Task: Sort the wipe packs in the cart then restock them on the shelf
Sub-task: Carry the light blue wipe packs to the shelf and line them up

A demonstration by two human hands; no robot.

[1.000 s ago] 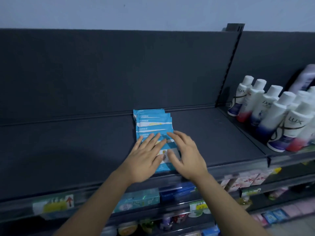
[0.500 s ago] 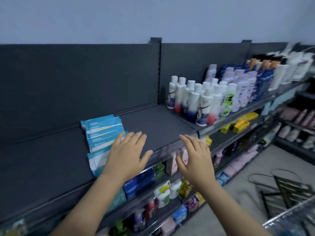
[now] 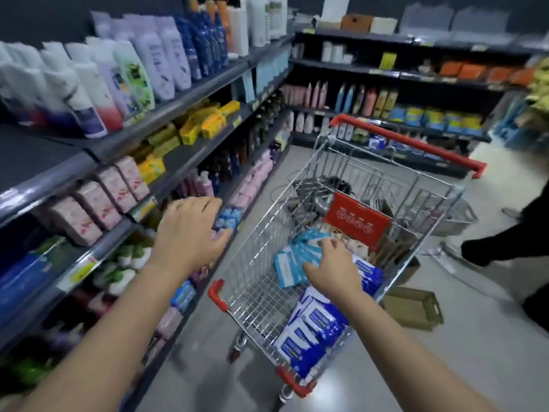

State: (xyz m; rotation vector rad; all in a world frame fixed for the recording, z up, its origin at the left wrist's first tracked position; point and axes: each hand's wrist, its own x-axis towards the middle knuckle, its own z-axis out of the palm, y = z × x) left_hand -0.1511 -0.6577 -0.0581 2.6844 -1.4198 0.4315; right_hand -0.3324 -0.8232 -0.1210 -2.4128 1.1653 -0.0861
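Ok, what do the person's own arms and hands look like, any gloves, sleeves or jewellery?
The left hand and right hand wear no gloves, and no ring, watch or band shows on the sides facing the camera. The forearms are uncovered down to the frame's lower edge; no sleeve is in view.

Lotion bottles [image 3: 157, 60], yellow soap boxes [image 3: 212, 123], cardboard tray [image 3: 413, 307] nearby
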